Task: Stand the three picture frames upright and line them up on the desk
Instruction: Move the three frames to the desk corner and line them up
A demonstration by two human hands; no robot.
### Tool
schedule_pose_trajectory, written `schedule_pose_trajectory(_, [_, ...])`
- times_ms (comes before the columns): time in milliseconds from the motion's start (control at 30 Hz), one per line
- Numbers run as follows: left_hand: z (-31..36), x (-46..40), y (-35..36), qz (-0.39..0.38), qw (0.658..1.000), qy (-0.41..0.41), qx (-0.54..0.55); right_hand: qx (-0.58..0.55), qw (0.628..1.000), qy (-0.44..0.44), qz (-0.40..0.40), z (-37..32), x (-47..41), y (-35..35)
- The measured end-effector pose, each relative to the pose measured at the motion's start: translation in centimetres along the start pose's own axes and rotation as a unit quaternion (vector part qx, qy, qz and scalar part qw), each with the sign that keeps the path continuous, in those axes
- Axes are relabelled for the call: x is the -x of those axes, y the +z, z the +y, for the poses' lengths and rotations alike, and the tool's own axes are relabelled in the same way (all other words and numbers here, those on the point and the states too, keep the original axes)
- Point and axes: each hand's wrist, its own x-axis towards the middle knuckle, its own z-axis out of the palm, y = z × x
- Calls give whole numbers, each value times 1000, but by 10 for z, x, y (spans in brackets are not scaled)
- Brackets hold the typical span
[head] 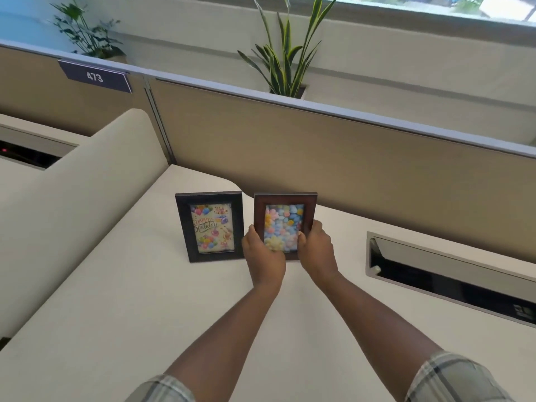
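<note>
A black picture frame point(209, 226) with a "Happy Birthday" card stands upright on the cream desk point(145, 300). Just to its right, a brown wooden frame point(284, 216) with a pastel flower picture is upright too, a narrow gap between the two. My left hand point(262, 258) grips the brown frame's lower left edge and my right hand point(317, 246) grips its lower right edge. Its bottom corners are hidden behind my hands. I see only these two frames.
A tan partition point(333, 158) runs right behind the frames, with a "473" sign point(95, 76) and potted plants point(285, 59) beyond it. A cable slot point(449, 280) is cut into the desk at the right. A curved cream divider point(81, 181) rises at the left.
</note>
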Motion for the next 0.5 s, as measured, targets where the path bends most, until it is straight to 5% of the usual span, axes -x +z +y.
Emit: schedule_pose_trajectory(500, [-45,21,4,-68,994,-70,-55,-17,993,16,-115,32,37,17])
